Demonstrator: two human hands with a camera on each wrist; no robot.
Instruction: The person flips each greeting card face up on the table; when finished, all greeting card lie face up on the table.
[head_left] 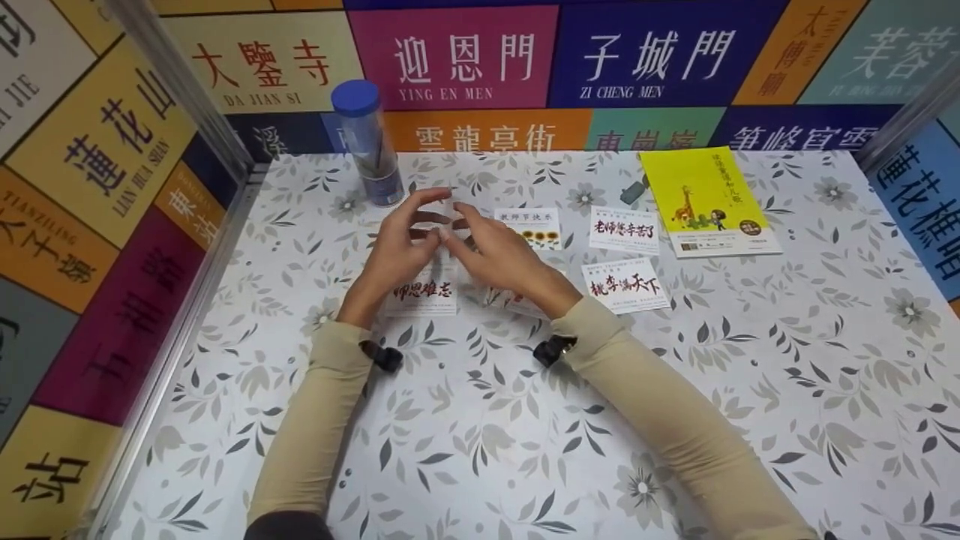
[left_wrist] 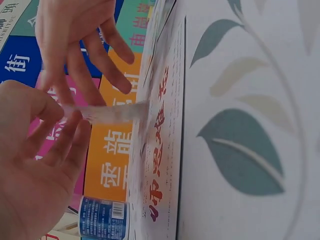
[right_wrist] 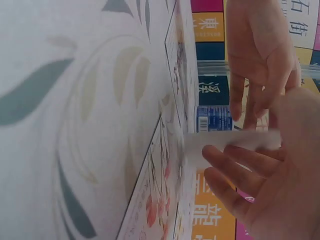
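Note:
Above the middle of the flowered table my two hands meet over a row of small printed cards. My left hand and right hand both pinch a thin pale card by their fingertips and hold it a little off the table. It shows edge-on in the left wrist view as a whitish strip between my left hand and right hand. The right wrist view shows the same card at my right hand, with the left hand behind it. Below them lies a card with red characters.
Three more cards lie to the right, and another is partly under my right wrist. A yellow book and a small grey object sit at the back right. A blue-capped clear tube stands at the back left. Lettered walls enclose the table.

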